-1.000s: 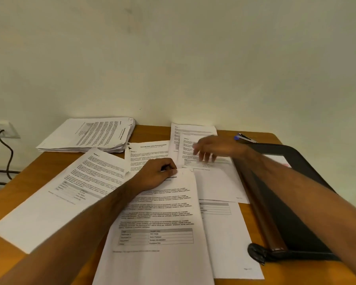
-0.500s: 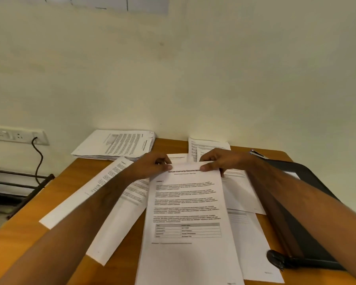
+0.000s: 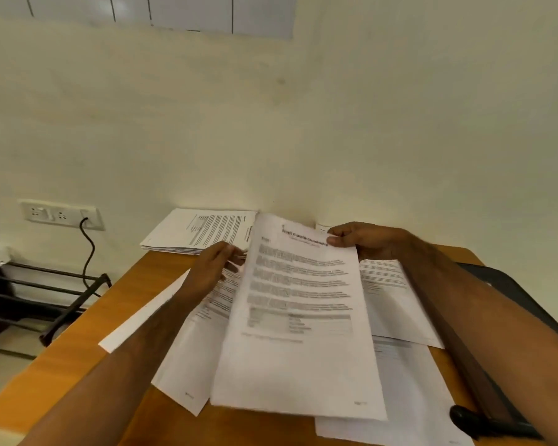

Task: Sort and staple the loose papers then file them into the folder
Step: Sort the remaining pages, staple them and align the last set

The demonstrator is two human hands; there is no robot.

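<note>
A printed sheet (image 3: 300, 317) with a bold title and a small table is lifted off the wooden desk (image 3: 87, 342), its top edge raised. My right hand (image 3: 364, 241) pinches its top right corner, thumb on the printed side. My left hand (image 3: 213, 265) is at the sheet's left edge, fingers partly hidden behind the paper; its hold is unclear. More loose printed sheets (image 3: 397, 304) lie spread underneath. A stack of papers (image 3: 200, 231) sits at the back against the wall. The black folder (image 3: 509, 317) lies open at the right, under my right forearm.
A wall socket (image 3: 60, 214) with a black cable plugged in is on the wall at the left. A dark metal rack (image 3: 39, 294) stands beside the desk's left edge. The desk's left front corner shows bare wood.
The top sheet was flat on the desk; both hands took its upper edge and it now rises off the pile. The view has tilted upward and leftward.
</note>
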